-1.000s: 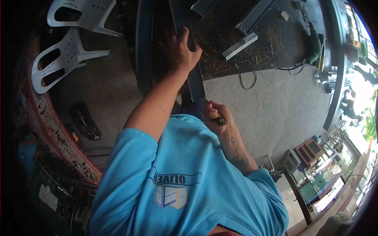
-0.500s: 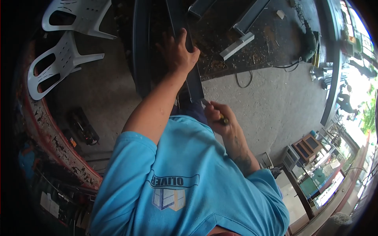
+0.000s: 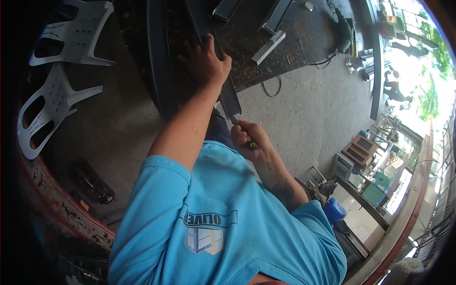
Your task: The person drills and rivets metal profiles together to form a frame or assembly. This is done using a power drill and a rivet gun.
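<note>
The dark counter [image 3: 237, 40] takes up the top of your frame. A long dark beam [image 3: 159, 57] stands at upper left; just right of it, your metal bar [image 3: 229, 95] slants from the top edge towards the centre. Your left hand [image 3: 209, 64] lies spread across the bar. Near its lower end, your right hand [image 3: 249, 137] curls round a yellow-and-black tool [image 3: 251, 142].
</note>
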The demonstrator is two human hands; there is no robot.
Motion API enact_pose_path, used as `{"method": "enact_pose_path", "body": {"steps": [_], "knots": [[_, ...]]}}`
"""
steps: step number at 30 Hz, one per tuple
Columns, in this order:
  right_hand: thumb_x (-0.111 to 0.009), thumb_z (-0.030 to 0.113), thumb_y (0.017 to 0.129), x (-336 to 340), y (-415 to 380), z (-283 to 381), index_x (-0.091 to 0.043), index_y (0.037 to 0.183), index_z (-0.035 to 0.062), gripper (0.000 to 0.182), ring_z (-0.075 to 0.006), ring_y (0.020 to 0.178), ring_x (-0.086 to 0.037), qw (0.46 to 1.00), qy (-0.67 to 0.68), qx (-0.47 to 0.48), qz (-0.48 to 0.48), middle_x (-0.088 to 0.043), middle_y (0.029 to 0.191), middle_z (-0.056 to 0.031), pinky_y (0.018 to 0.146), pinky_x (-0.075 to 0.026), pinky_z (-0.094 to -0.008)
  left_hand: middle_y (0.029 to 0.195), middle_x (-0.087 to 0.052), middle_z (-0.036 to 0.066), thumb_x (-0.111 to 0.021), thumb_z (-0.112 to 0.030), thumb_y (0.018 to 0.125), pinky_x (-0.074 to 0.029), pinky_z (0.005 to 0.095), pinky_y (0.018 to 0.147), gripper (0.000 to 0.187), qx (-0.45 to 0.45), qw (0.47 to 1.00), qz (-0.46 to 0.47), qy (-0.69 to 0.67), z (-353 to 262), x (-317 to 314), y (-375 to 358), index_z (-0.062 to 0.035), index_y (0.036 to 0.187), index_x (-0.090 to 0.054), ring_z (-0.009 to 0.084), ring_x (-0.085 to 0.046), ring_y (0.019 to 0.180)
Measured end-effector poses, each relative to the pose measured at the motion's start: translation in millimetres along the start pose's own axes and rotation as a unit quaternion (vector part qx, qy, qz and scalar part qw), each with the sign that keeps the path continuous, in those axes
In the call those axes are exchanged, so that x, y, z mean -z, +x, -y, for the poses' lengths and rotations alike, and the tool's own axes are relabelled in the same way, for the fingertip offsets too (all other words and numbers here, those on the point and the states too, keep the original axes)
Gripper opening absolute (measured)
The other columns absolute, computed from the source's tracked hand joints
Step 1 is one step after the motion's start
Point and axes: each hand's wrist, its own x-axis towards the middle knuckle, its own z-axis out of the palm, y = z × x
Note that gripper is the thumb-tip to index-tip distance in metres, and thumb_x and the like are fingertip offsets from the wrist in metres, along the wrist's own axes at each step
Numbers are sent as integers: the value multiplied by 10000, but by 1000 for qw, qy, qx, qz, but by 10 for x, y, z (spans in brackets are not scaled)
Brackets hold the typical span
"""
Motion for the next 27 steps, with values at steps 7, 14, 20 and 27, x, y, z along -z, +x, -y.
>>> {"method": "enact_pose_path", "body": {"steps": [7,14,20,27], "knots": [[-441,270,994,-89,166,-101,-492,746,45,338,-99,423,-459,997,22,58,-36,-512,579,-21,365,-400,-212,1461,-349,224,-671,-347,702,-144,692,1083,695,9,1000,16,-21,1,68,5,-179,1354,-498,421,-268,1388],[-434,330,1005,528,-313,-466,-530,765,53,379,-125,397,-448,986,-46,91,134,-481,534,-31,354,-395,-229,1481,-285,267,-650,-376,779,-164,614,1118,702,25,995,58,-78,-7,300,12,-134,1398,-423,425,-216,1406],[-513,263,969,936,-600,-413,-473,1234,166,284,-122,471,-516,928,-105,358,-2,-564,688,-38,379,-431,-239,1412,-370,263,-693,-366,774,-273,565,1067,682,-61,966,-205,-147,544,831,231,-117,1362,-454,441,-347,1309],[-546,262,952,348,-712,-29,-498,1069,160,162,-92,410,-497,849,-164,499,-61,-552,640,-15,330,-408,-209,1205,-505,238,-708,-129,700,-406,478,985,619,75,991,-67,-93,1328,777,660,-26,1269,-485,389,-509,1123]]}}
